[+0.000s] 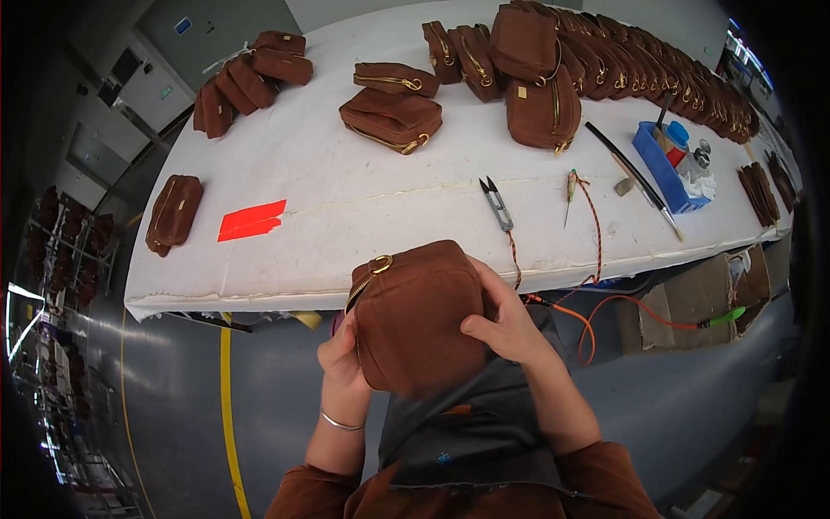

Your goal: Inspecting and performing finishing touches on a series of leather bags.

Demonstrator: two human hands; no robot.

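A long counter [363,208] draped in white cloth runs across a workshop with a grey floor and a yellow line painted on it, and the person stands at its near edge.

Just below that edge, at the centre of the view, both hands hold up a brown suede pouch [413,316] with a gold zipper and a round gold ring pull [381,263] at its upper left corner. The left hand [341,363] grips the pouch's lower left side at about 8 o'clock, a thin bracelet on the wrist. The right hand [510,324] clasps the right side at about 3 o'clock, thumb pressed across the face and fingers curled over the top edge. Neither hand is free.

To check the pouch well, I would judge it best to keep a firm hold with both hands while turning it slowly, so each seam and the zipper line comes into the light, with thumbs off the part being looked at.

On the counter at 1 o'clock from the pouch lie thread snips [496,204] tied to an orange cord [596,233], and beyond them a small awl-like tool [571,186]. Farther right a blue tray [657,164] holds small bottles. At 10 o'clock lies a strip of red tape [251,220], and a single pouch [174,213] rests near the left end. More matching pouches [393,117] sit in stacks and rows along the far side.
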